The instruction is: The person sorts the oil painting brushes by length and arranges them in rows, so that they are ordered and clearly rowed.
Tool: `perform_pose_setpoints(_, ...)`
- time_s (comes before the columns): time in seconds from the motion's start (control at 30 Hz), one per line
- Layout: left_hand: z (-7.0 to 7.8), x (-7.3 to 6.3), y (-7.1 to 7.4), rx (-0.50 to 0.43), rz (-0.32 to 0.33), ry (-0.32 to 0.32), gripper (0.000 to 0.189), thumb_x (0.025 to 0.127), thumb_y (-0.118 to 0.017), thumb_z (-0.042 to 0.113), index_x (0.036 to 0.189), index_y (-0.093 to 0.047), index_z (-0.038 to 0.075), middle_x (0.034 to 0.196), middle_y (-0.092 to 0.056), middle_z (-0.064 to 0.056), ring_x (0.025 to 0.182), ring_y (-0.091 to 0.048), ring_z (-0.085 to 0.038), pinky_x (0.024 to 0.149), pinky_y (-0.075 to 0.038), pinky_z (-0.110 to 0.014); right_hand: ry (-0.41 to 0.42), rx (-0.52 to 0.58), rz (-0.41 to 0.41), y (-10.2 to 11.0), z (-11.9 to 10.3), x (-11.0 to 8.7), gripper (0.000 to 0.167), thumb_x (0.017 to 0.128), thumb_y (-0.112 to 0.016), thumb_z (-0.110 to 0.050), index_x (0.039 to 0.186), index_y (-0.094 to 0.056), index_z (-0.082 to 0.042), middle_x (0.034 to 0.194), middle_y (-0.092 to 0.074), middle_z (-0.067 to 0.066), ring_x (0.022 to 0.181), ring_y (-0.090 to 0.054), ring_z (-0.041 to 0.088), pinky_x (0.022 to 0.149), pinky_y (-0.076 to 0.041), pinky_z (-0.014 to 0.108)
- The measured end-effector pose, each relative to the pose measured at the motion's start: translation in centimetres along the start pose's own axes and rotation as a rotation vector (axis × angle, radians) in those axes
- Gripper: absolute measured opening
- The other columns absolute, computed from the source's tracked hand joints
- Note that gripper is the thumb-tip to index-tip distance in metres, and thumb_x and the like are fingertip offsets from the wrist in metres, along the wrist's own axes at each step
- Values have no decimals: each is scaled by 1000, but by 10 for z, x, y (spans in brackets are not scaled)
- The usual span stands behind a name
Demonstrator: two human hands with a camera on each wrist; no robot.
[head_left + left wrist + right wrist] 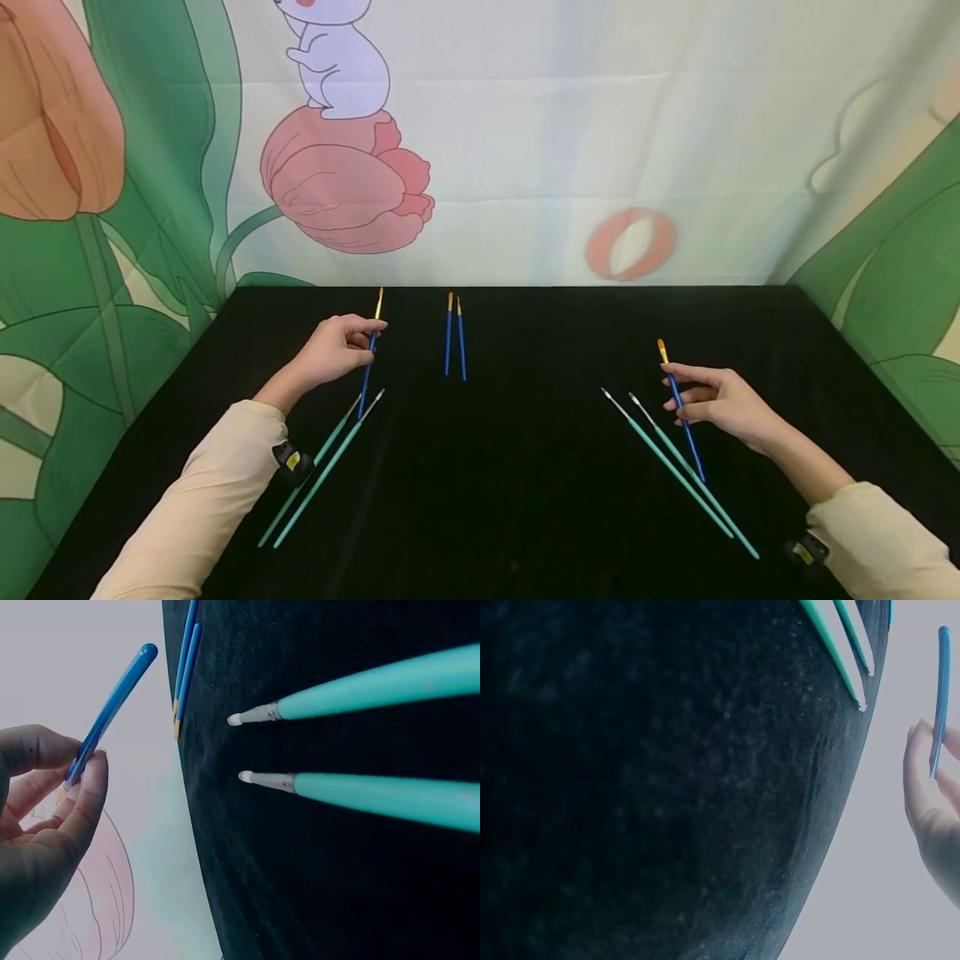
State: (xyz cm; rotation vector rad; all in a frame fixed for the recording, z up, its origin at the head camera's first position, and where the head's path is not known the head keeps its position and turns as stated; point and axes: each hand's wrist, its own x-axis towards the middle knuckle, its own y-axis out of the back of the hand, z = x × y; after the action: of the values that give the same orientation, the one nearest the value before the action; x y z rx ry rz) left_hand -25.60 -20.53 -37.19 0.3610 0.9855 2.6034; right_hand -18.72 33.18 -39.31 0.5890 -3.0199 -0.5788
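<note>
We judge the chief hazard to be a collision between brushes: in the head view, the near end of the left blue brush (365,387) overlaps the tips of the left pair of teal brushes (322,475), and the right blue brush (691,442) overlaps or lies just beside the right pair of teal brushes (675,467). We cannot tell whether there is contact at either place. Lowering or swinging either handle, in our opinion, could knock the teal brushes askew or make them roll on the black tabletop (510,475). A second risk, as we assess it, is the slender grip: each handle is thin and smooth, so uneven pressure could let it pivot or slip. As to the fingers, we find the left hand (337,346) pinching its blue brush between thumb and fingers, the thumb on the near side; the brush runs through the pinch, with bristles beyond the fingertips towards the far edge and the longer handle length hanging nearward. The right hand (723,406) pinches its brush likewise, bristles pointing far and slightly left, handle end slanting near and right. We note two further blue brushes (448,342) at the far side, right of the left hand, untouched.
</note>
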Motion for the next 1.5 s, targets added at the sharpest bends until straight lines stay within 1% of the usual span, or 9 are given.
perform_pose_setpoints(0.17, 1, 7, -2, -2, -5, -3, 43, 92, -63, -15, 135, -60, -18, 122, -62, -35, 99, -64, -38, 82, -57, -41, 11, 3, -2, -1, 2, 1, 64, 94, -59, 14, 150, -29, 26, 136, -52, 40, 95, -72, 10, 78, -62, 31)
perform_pose_setpoints(0.33, 2, 15, -3, 0, 0, 6, 43, 93, -63, -14, 135, -61, -18, 121, -63, -34, 98, -63, -37, 82, -56, -40, 2, -4, 0, -2, 0, 1, 64, 94, -59, 14, 150, -29, 26, 137, -49, 43, 96, -72, 11, 79, -62, 31)
perform_pose_setpoints(0.57, 2, 26, -4, -7, -12, 32, 44, 95, -62, -14, 138, -59, -17, 124, -65, -35, 100, -62, -37, 85, -56, -40, 5, -12, 1, -3, -3, 3, 64, 94, -59, 13, 150, -30, 25, 139, -46, 46, 95, -71, 8, 79, -62, 31)
perform_pose_setpoints(0.8, -1, 34, -6, 0, -20, 51, 44, 95, -63, -13, 138, -59, -17, 125, -64, -35, 102, -63, -38, 89, -57, -46, 8, -4, -8, -7, -2, 6, 64, 94, -59, 14, 150, -30, 25, 141, -44, 47, 96, -71, 9, 79, -62, 31)
perform_pose_setpoints(0.97, -5, 43, -9, -10, -36, 83, 46, 94, -62, -12, 140, -57, -18, 122, -64, -36, 102, -65, -37, 90, -57, -46, 4, 2, -4, -8, -5, 8, 65, 94, -59, 15, 151, -30, 25, 141, -44, 48, 96, -72, 10, 80, -62, 31)
perform_pose_setpoints(1.03, -7, 47, -10, -17, -32, 98, 46, 94, -62, -12, 140, -57, -18, 120, -64, -36, 100, -65, -36, 89, -57, -46, 7, 2, -6, -8, -7, 10, 65, 94, -59, 15, 151, -30, 25, 141, -43, 48, 96, -72, 10, 80, -62, 31)
perform_pose_setpoints(1.23, -10, 55, -12, -15, -24, 127, 47, 94, -63, -11, 140, -57, -17, 122, -63, -36, 99, -65, -34, 91, -57, -45, 9, 0, -12, -9, -9, 12, 65, 94, -59, 14, 151, -30, 25, 141, -43, 49, 96, -72, 10, 80, -62, 32)
perform_pose_setpoints(1.4, -14, 62, -14, -9, -15, 160, 48, 92, -62, -11, 139, -58, -17, 119, -61, -32, 97, -64, -32, 89, -57, -42, -1, 0, -11, -9, -11, 12, 65, 94, -58, 13, 151, -30, 25, 142, -43, 49, 96, -72, 10, 80, -62, 32)
perform_pose_setpoints(1.5, -15, 66, -15, -13, -10, 174, 49, 91, -62, -11, 139, -59, -16, 120, -60, -31, 97, -63, -33, 90, -56, -44, -6, -1, -10, -9, -12, 12, 65, 94, -58, 13, 152, -29, 24, 142, -42, 49, 96, -71, 10, 81, -62, 32)
